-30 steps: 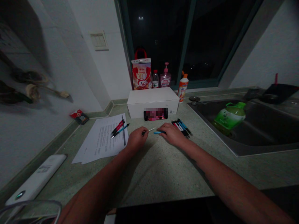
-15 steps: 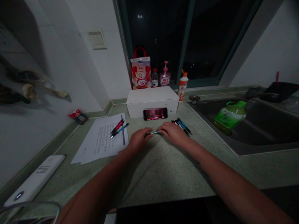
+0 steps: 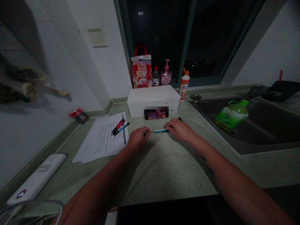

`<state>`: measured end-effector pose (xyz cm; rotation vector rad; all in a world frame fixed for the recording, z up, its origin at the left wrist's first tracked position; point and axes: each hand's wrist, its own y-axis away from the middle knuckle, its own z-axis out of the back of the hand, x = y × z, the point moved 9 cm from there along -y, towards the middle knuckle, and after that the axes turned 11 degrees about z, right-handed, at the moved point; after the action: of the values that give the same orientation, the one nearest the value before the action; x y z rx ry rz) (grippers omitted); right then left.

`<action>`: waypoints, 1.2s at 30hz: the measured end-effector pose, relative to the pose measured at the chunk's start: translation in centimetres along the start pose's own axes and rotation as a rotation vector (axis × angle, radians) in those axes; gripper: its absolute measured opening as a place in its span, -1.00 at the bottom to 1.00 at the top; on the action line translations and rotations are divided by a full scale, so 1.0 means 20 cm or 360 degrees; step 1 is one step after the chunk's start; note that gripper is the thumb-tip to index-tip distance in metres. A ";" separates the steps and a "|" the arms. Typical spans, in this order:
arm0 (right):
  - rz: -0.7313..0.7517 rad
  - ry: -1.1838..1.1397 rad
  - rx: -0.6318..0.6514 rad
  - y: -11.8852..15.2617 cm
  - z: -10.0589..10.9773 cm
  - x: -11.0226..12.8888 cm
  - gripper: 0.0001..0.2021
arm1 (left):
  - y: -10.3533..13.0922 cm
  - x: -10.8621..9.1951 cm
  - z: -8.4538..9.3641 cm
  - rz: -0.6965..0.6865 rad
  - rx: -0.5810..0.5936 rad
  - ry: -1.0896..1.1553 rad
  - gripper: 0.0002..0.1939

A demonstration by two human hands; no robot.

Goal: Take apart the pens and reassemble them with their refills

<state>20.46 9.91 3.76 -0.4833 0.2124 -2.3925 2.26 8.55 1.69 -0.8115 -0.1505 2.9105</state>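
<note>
My left hand (image 3: 140,136) pinches a small dark piece (image 3: 146,133) over the middle of the counter. To its right, my right hand (image 3: 178,128) has its fingers closed on the right end of a slim blue pen part (image 3: 160,131). A narrow gap shows between the dark piece and the blue part's tip. Both hands are in front of a phone (image 3: 156,113) that leans on a white box (image 3: 153,99). Left of my left hand, red and blue pens (image 3: 120,128) lie on printed papers (image 3: 100,140).
A sink (image 3: 264,125) holding a green bottle (image 3: 232,115) is on the right. A blue pen (image 3: 181,119) shows past my right hand. Bottles and a red bag (image 3: 142,73) stand behind the box. A white device (image 3: 38,178) lies at the left.
My right hand has moved right and slightly up, and more of the blue part shows between the hands. It now covers most of the pens lying on the right.
</note>
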 end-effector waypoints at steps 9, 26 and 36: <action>0.0022 -0.0144 0.0314 0.01 -0.11 0.01 -0.85 | 0.01 -0.04 -0.10 -0.0185 0.0212 -0.0233 -0.73; 0.0323 -0.0458 -0.0068 -0.02 -0.10 0.32 -0.93 | 0.07 -0.12 -0.10 -0.0140 0.0350 0.0515 -0.57; 0.0088 -0.0644 -0.0261 -0.03 -0.04 0.12 -0.82 | -0.01 0.01 0.05 0.0084 -0.0069 0.0916 -0.82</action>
<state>18.18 8.76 3.88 -1.0090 0.2362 -2.1770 1.61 8.63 2.42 -1.6295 -0.1366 2.5900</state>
